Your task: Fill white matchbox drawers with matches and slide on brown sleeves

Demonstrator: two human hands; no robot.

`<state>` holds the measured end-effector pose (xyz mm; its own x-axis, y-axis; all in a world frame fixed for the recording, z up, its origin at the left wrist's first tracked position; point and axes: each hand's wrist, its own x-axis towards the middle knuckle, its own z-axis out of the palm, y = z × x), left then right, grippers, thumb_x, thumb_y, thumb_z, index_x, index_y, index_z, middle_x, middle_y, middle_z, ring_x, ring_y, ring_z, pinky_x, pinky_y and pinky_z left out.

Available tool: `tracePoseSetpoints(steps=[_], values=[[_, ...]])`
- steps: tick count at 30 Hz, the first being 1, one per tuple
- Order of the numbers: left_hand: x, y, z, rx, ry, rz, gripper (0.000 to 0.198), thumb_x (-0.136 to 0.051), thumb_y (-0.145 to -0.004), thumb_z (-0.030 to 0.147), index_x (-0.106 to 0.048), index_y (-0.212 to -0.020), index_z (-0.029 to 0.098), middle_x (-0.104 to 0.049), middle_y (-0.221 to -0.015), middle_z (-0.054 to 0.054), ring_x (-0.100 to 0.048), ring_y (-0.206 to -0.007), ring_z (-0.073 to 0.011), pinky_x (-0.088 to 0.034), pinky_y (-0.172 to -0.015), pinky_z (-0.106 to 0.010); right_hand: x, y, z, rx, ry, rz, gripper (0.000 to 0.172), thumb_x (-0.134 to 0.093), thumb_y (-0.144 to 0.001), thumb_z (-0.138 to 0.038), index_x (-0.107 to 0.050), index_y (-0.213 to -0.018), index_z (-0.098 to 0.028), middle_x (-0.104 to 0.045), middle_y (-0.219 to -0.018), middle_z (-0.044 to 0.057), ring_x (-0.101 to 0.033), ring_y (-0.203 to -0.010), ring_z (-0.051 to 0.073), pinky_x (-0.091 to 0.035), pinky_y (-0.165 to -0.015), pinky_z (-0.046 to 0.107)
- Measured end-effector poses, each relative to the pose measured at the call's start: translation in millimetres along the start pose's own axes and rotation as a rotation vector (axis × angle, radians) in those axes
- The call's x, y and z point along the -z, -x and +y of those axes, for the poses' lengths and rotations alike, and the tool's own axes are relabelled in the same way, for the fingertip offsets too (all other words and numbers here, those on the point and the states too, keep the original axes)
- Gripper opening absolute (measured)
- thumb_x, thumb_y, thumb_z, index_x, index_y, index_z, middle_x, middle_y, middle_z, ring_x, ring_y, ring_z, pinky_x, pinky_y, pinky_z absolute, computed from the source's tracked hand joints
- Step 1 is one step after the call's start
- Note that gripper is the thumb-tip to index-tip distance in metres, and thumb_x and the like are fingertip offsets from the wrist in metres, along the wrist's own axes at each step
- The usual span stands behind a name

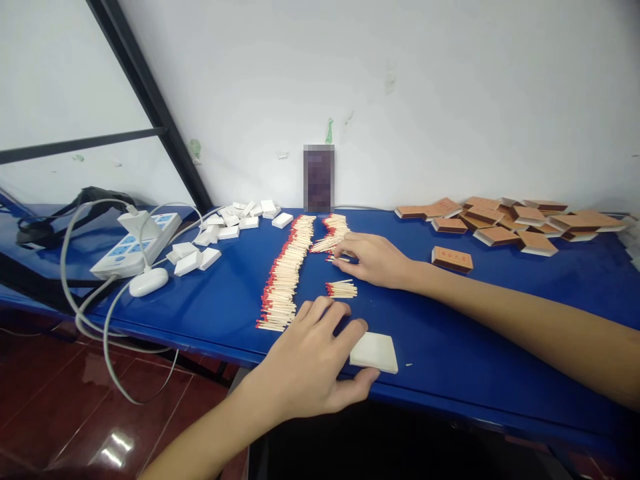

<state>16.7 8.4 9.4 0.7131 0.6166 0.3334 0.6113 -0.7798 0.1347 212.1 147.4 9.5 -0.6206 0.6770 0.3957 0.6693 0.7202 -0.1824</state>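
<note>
My left hand (315, 363) rests on the blue table (450, 333) near its front edge, fingers bent and apart, thumb against a white matchbox tray (374, 351). My right hand (373, 259) lies palm down further back, its fingertips on loose red-tipped matches (333, 245). A small bunch of matches (342, 289) lies between the two hands. A long row of matches (287, 273) runs along the table left of both hands.
White inner trays (220, 233) are scattered at the back left beside a power strip (135, 243) with cables. Orange-brown matchbox sleeves (515, 220) are piled at the back right, one sleeve (451, 259) apart. A dark blurred object (319, 178) leans on the wall.
</note>
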Motion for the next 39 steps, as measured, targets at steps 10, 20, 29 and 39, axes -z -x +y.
tracePoseSetpoints(steps=[10,20,29,39], values=[[-0.2,0,-1,0.0,-0.003,-0.013,0.037,-0.054,-0.093,0.043,-0.059,-0.117,0.015,-0.057,-0.11,-0.012,-0.049,-0.101,-0.0297,-0.047,-0.087,-0.046,-5,-6,-4,-0.058,-0.027,0.035,0.015,-0.059,-0.087,-0.021,-0.07,-0.076,-0.018,-0.061,-0.069,0.002,-0.05,-0.066,0.014,-0.032,-0.063,0.027],[-0.3,0,-1,0.005,0.001,-0.008,0.036,-0.053,-0.094,0.043,-0.059,-0.117,0.015,-0.057,-0.11,-0.012,-0.049,-0.102,-0.0296,-0.047,-0.087,-0.046,-9,0,-4,-0.168,-0.246,0.059,0.012,-0.06,-0.077,-0.022,-0.071,-0.072,-0.018,-0.052,-0.056,-0.003,-0.046,-0.055,0.011,-0.033,-0.057,0.025],[-0.5,-1,-1,0.0,0.0,-0.009,0.037,-0.053,-0.094,0.043,-0.06,-0.117,0.015,-0.057,-0.11,-0.012,-0.05,-0.102,-0.0296,-0.047,-0.087,-0.045,-11,0,-3,-0.207,-0.251,0.055,0.013,-0.061,-0.078,-0.027,-0.071,-0.079,-0.018,-0.052,-0.057,-0.004,-0.047,-0.054,0.011,-0.032,-0.057,0.026],[-0.2,0,-1,-0.002,0.005,-0.018,0.039,-0.054,-0.093,0.045,-0.059,-0.119,0.016,-0.057,-0.11,-0.012,-0.049,-0.102,-0.0297,-0.047,-0.087,-0.046,-9,3,-7,-0.173,-0.221,0.077,0.009,-0.06,-0.079,-0.024,-0.063,-0.072,-0.019,-0.051,-0.06,-0.004,-0.044,-0.056,0.011,-0.031,-0.058,0.026]])
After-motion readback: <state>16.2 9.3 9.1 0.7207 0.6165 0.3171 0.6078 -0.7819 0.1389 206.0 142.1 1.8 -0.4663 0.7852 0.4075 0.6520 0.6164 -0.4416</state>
